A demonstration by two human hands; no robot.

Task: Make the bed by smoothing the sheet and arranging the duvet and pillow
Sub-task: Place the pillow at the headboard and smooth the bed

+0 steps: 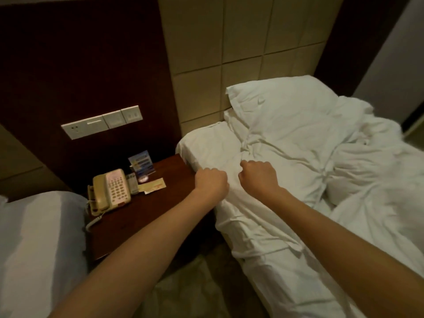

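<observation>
The bed's white sheet [250, 228] lies wrinkled over the mattress's near edge. My left hand [212, 181] grips the sheet at the mattress corner beside the nightstand, fingers curled. My right hand [258, 176] grips a fold of the same sheet a little further in; creases run from it toward the pillow. A white pillow [286, 113] leans against the padded headboard. The duvet [376, 171] lies bunched in a heap on the right side of the bed.
A dark wooden nightstand [174, 180] stands left of the bed, carrying a beige telephone [110, 191], a card stand [141, 164] and paper slips. Wall switches [102, 121] sit above it. A second bed [39, 246] is at the lower left, with a narrow floor gap between.
</observation>
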